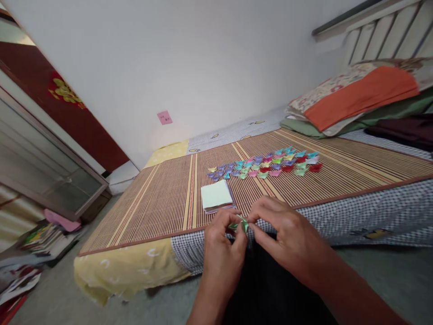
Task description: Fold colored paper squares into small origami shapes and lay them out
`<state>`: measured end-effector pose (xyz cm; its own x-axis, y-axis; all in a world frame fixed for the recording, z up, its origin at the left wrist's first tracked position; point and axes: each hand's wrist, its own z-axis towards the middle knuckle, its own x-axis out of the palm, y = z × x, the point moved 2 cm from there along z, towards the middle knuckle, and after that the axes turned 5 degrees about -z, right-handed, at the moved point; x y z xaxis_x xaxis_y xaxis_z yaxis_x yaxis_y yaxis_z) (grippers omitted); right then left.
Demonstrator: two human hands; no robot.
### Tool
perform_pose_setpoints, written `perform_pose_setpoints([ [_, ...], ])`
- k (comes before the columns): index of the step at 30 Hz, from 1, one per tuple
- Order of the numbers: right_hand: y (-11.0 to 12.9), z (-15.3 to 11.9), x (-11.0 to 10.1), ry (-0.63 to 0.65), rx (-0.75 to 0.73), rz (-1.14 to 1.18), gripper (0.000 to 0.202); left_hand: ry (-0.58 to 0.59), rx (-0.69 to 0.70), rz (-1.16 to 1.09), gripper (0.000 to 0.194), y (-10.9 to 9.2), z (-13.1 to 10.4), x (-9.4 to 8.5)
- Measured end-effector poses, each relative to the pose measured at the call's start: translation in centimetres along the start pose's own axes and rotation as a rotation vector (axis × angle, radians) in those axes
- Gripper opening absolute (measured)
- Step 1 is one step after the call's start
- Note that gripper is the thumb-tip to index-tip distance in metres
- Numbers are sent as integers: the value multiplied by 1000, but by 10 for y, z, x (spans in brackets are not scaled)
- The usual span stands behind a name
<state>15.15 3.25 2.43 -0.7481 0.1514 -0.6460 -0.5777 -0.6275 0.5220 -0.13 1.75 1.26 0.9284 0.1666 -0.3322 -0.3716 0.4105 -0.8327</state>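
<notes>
The left hand [222,243] and right hand [289,239] fingers pinch the green paper [245,225] (it looks thin), so a hard tug could rip it.

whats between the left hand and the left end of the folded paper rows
In the head view, a stack of paper squares lies on the striped mat between the left hand and that end.

On the mat [162,198], one paper stack [216,194] lies near the front edge; behind it, toward the right, lie folded papers [265,169].
</notes>
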Motion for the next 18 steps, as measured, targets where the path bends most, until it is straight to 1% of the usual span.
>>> perform_pose_setpoints([
  [4,3,4,5,24,45,-62,19,55,-4,-30,18,-2,0,0],
  [8,6,7,7,50,72,-107,22,80,15,-12,18,-2,1,1],
  [12,5,7,6,69,71,-81,21,57,31,31,20,0,2,-2],
  [15,3,6,5,56,65,-67,20,17,43,75,20,0,1,-4],
  [18,1,4,4,38,82,-80,22,-13,66,71,19,0,0,-5],
])
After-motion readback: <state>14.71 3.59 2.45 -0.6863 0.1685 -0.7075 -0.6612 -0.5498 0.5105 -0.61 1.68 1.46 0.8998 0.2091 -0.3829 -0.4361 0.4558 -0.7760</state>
